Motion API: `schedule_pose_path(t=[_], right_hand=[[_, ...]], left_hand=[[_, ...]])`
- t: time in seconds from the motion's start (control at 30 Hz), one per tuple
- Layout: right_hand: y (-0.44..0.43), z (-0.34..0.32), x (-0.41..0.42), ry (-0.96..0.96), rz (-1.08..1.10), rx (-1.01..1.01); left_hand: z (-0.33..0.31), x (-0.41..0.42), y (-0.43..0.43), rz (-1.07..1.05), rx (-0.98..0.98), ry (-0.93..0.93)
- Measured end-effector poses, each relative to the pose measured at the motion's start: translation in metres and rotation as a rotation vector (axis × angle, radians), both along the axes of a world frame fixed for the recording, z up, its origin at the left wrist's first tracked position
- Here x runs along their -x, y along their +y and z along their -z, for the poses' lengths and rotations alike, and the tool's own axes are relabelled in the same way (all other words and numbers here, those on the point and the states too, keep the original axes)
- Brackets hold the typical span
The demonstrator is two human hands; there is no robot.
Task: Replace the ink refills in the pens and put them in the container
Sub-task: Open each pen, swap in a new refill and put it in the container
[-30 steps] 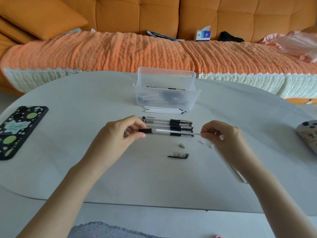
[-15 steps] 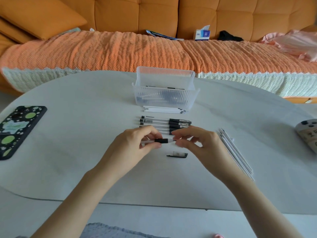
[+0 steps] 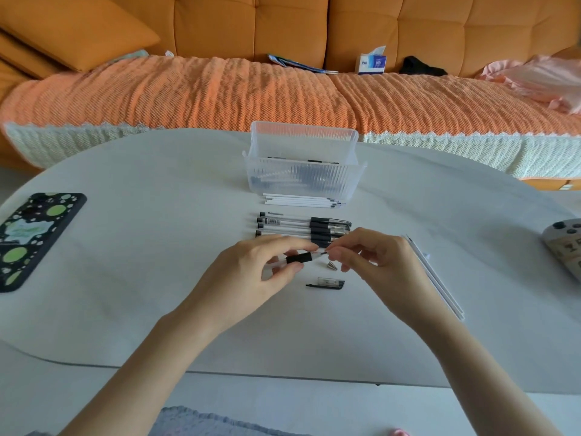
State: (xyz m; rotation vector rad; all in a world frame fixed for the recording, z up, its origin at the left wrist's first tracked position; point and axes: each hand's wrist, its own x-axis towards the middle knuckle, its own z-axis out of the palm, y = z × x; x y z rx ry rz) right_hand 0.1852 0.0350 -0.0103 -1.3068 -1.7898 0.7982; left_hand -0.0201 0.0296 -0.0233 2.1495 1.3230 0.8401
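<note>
Item in work: pen barrel (image 3: 298,257), pinched in your left hand (image 3: 251,272), fingers curled, black grip end facing your right hand (image 3: 371,262). Right fingertips pinch refill (image 3: 322,253) poking out there; likely seating it. Just beside right fingertips: metal cone (image 3: 332,265), cap (image 3: 327,283), laid close for refit. Just beyond hands: pen row (image 3: 301,229). Farther beyond: container (image 3: 303,143), several pens inside, count unclear; white refills (image 3: 298,199) against its near wall.

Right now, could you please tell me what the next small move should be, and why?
Probably the right hand should release the refill and pick up the metal cone lying just beneath it, then screw it onto the pen that the left hand grips. The refill's point pokes out past the black grip, while cone and cap lie loose on the table.
</note>
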Motion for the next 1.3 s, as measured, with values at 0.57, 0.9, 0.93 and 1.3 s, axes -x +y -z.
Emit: schedule_pose_path(t=[0.57,0.9,0.93,1.3], right_hand=[[-0.011,0.0,0.006,0.021,-0.082,-0.017],[-0.007,0.007,0.003,-0.105,-0.132,-0.344],[-0.007,0.008,0.002,-0.106,-0.138,-0.365],[-0.005,0.003,-0.01,-0.029,-0.09,-0.385]], left_hand=[[-0.002,-0.013,-0.004,-0.04,-0.128,-0.026],[-0.014,-0.017,-0.003,0.006,0.16,-0.182],[-0.016,-0.016,-0.003,0.011,0.191,-0.2],[-0.027,0.007,0.005,0.039,0.536,-0.336]])
